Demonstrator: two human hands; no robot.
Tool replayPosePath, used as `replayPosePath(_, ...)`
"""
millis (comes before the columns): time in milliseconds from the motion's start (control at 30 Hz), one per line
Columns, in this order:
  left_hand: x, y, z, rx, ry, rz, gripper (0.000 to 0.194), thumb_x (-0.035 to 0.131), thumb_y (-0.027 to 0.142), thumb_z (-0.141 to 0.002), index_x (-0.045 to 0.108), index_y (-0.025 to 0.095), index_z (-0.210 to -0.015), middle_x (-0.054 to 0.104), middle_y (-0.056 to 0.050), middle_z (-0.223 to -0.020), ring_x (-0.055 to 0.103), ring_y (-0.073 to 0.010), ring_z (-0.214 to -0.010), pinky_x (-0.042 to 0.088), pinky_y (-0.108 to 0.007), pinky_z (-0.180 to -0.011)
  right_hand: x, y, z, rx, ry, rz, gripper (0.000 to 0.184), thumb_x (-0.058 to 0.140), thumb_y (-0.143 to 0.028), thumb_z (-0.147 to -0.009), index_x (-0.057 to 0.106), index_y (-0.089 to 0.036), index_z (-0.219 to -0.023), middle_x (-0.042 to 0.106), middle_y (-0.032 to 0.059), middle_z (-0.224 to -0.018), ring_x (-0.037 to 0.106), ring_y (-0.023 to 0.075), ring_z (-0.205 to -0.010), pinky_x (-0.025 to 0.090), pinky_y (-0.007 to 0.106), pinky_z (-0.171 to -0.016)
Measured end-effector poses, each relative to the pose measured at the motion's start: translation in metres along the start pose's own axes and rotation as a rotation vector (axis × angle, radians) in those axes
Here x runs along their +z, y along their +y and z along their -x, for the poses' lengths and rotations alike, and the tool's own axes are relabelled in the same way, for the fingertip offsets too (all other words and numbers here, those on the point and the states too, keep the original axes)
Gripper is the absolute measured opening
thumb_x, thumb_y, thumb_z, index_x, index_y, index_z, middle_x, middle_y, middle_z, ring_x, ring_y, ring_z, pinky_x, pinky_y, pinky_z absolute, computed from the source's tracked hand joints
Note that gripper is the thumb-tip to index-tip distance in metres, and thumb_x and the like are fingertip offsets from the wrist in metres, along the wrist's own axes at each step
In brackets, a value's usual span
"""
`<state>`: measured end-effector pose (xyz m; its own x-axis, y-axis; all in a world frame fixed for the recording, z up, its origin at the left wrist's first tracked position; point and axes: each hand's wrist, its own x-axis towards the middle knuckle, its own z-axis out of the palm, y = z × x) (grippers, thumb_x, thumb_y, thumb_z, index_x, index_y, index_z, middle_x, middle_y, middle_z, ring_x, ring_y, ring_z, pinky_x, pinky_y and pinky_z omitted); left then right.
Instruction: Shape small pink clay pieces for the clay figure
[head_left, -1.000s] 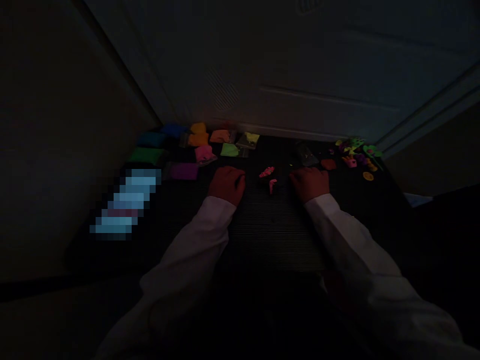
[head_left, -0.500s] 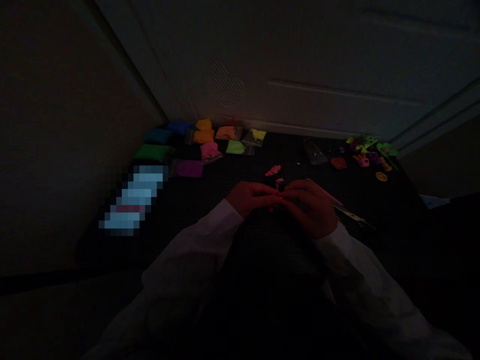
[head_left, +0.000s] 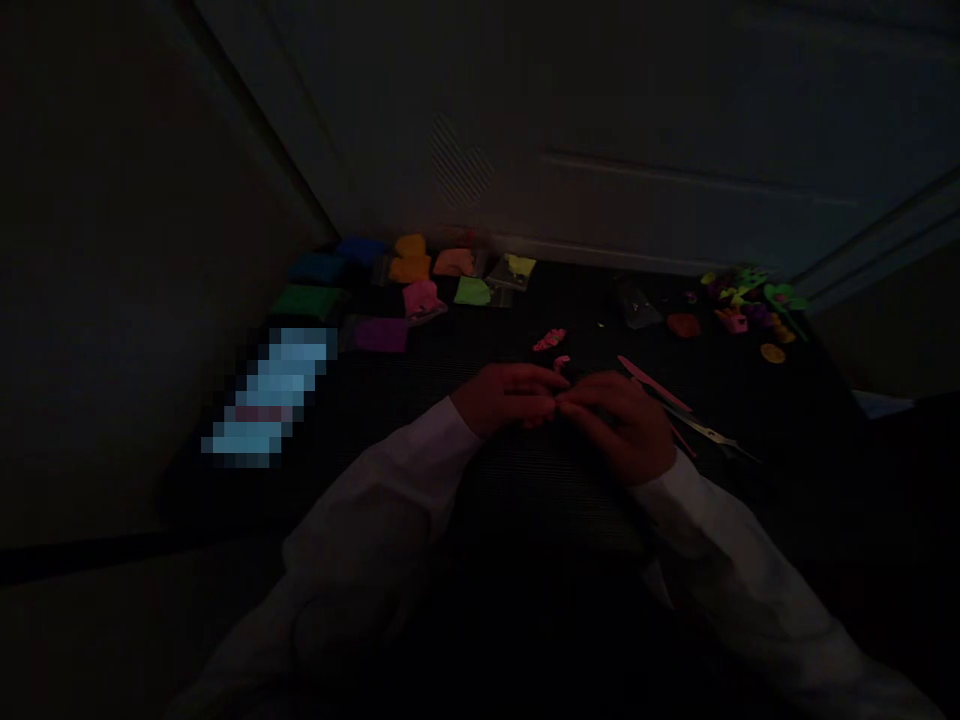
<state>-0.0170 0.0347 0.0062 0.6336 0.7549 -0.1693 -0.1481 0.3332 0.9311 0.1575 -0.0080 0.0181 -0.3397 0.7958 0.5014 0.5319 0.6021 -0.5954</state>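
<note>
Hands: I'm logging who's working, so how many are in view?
2: left hand and right hand, fingertips close together in front of the curled pink piece; darkness could hide others.

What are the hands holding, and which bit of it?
It can't be told: the left hand and right hand come together at the tips, but it's too dark to see anything pinched there.

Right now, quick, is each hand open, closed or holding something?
Left hand: fingers curved, tips meeting the right's; too dark to tell what's in its grip.
Right hand: fingers bent inward; can't tell if it holds anything.
</note>
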Motion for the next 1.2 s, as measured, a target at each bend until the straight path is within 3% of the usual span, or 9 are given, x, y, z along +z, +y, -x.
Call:
replayPosePath(167, 0.001, 0.000, 0.000, -0.071, 0.006, -0.050, 0.021, 0.065, 0.025, -0.062, 0.063, 0.011, -0.078, 0.060, 0.003, -0.055, 0.050, -0.0043, -0.047, 0.036, -0.018, -0.045, 0.002, -0.001, 0.002, -0.024, 0.018, 0.095, 0.020, 0.052, -0.020, -0.080, 0.062, -0.021, -0.097, 0.059, 0.0024, -0.077, 0.055, 0.0121, -0.071, 0.046, 0.027, -0.063)
replayPosePath(433, 0.003, 0.003, 0.001, -0.081, -0.008, -0.067, 0.017, 0.065, 0.028, -0.063, 0.061, 0.013, -0.069, 0.056, 0.004, -0.053, 0.047, -0.0039, -0.046, 0.034, -0.018, -0.044, 0.003, -0.003, 0.002, -0.072, 0.003, 0.047, 0.017, 0.050, -0.020, -0.080, 0.059, -0.019, -0.094, 0.063, 0.0051, -0.085, 0.057, 0.0149, -0.082, 0.046, 0.031, -0.073)
replayPosePath(667, 0.001, -0.001, -0.001, -0.099, 0.003, -0.060, 0.017, 0.066, 0.026, -0.060, 0.060, 0.013, -0.068, 0.057, 0.004, -0.053, 0.047, -0.0044, -0.046, 0.033, -0.018, -0.044, 0.002, -0.008, 0.002, 0.009, -0.011, -0.011, 0.009, 0.052, -0.022, -0.079, 0.060, -0.020, -0.082, 0.064, 0.0029, -0.078, 0.058, 0.0139, -0.074, 0.047, 0.029, -0.068)
replayPosePath(767, 0.001, -0.002, -0.002, -0.086, 0.044, -0.047, 0.013, 0.065, 0.024, -0.061, 0.058, 0.013, -0.066, 0.056, 0.004, -0.051, 0.047, -0.0039, -0.044, 0.032, -0.017, -0.042, -0.005, -0.006, 0.003, 0.223, 0.041, -0.253, 0.004, 0.055, -0.024, -0.077, 0.058, -0.022, -0.078, 0.062, -0.0006, -0.072, 0.057, 0.0121, -0.068, 0.046, 0.028, -0.063)
replayPosePath(867, 0.000, -0.001, -0.004, -0.069, 0.101, -0.029, 0.010, 0.063, 0.021, -0.062, 0.057, 0.013, -0.065, 0.056, 0.005, -0.050, 0.046, -0.0031, -0.041, 0.032, -0.017, -0.041, -0.017, 0.005, 0.002, 0.403, 0.292, -0.673, 0.002, 0.053, -0.027, -0.077, 0.055, -0.026, -0.076, 0.058, -0.0040, -0.066, 0.055, 0.0100, -0.059, 0.044, 0.025, -0.054)
replayPosePath(933, -0.002, -0.001, -0.005, -0.056, 0.135, -0.014, 0.010, 0.063, 0.019, -0.062, 0.056, 0.013, -0.065, 0.057, 0.005, -0.050, 0.047, -0.0034, -0.041, 0.032, -0.017, -0.041, -0.023, 0.013, 0.001, 0.434, 0.380, -0.775, 0.002, 0.052, -0.027, -0.076, 0.054, -0.026, -0.076, 0.058, -0.0033, -0.069, 0.055, 0.0101, -0.061, 0.044, 0.024, -0.052)
replayPosePath(1000, -0.005, 0.000, -0.005, -0.043, 0.160, 0.002, 0.011, 0.063, 0.019, -0.061, 0.055, 0.014, -0.066, 0.058, 0.004, -0.052, 0.049, -0.0040, -0.042, 0.033, -0.017, -0.041, -0.023, 0.018, 0.000, 0.467, 0.373, -0.767, 0.008, 0.051, -0.028, -0.077, 0.056, -0.027, -0.082, 0.060, -0.0018, -0.073, 0.057, 0.0105, -0.063, 0.045, 0.025, -0.053)
replayPosePath(1100, -0.008, 0.002, -0.004, -0.025, 0.185, 0.012, 0.013, 0.065, 0.018, -0.059, 0.055, 0.014, -0.067, 0.060, 0.004, -0.054, 0.050, -0.0044, -0.044, 0.034, -0.017, -0.041, -0.016, 0.016, 0.002, 0.497, 0.260, -0.625, 0.020, 0.050, -0.029, -0.080, 0.058, -0.027, -0.098, 0.064, -0.0003, -0.082, 0.059, 0.0110, -0.068, 0.048, 0.029, -0.063)
replayPosePath(1200, -0.008, 0.002, -0.003, -0.037, 0.180, -0.017, 0.014, 0.066, 0.020, -0.059, 0.057, 0.014, -0.067, 0.060, 0.004, -0.054, 0.050, -0.0045, -0.044, 0.034, -0.017, -0.041, -0.009, 0.010, 0.003, 0.366, 0.104, -0.311, 0.027, 0.050, -0.029, -0.081, 0.057, -0.028, -0.106, 0.065, 0.0000, -0.088, 0.060, 0.0129, -0.077, 0.048, 0.033, -0.074)
